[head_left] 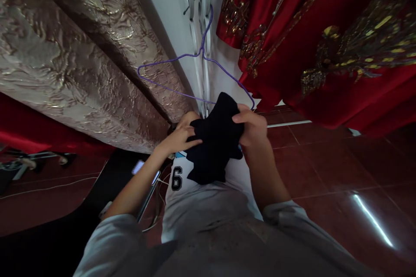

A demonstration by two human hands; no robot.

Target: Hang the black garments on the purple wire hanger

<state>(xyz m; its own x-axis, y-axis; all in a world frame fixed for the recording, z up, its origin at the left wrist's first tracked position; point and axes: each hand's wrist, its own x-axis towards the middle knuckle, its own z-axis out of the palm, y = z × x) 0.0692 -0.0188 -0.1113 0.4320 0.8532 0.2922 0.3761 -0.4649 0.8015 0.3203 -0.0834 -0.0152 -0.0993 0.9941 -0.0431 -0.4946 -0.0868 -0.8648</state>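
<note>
A dark navy garment is bunched between both my hands in front of my waist. My left hand presses on its left side with fingers curled over the cloth. My right hand grips its upper right part, thumb on top. A thin purple wire hanger hangs just above the garment against the white wall, and its lower right end runs down behind my right hand. Part of the garment drops down over my white shorts with a black number 6.
A beige embossed curtain fills the left. A red garment with gold embroidery hangs at the upper right. Below lie red floor tiles, a black surface with a phone and white cables at the lower left.
</note>
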